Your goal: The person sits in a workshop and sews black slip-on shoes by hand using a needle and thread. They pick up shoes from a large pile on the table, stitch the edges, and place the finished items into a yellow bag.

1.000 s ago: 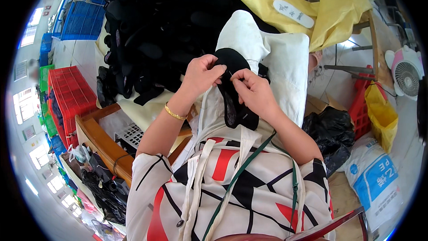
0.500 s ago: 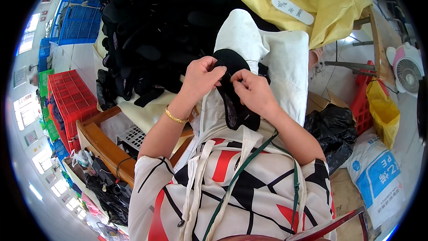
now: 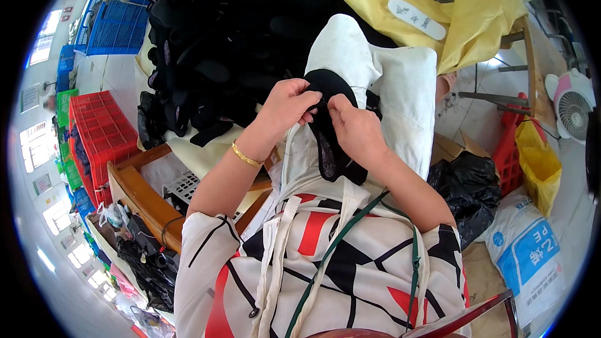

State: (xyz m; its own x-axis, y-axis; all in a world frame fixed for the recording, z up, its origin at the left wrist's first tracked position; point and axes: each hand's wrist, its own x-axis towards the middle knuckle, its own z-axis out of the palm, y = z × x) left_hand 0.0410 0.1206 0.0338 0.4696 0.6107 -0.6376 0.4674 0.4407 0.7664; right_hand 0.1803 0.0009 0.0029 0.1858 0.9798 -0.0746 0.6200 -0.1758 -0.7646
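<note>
Cluttered workshop, black fabric heap [image 3: 231,37]

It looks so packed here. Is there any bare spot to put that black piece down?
Little: a pale strip of table between the black pile and the wooden frame, and the white cloth beyond both hands. Elsewhere, heaps crowd everything.

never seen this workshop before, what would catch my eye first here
At centre, the left hand and right hand pinch a black fabric piece over white cloth. Behind them sits a big heap of black pieces, with yellow sheeting at upper right.
</note>
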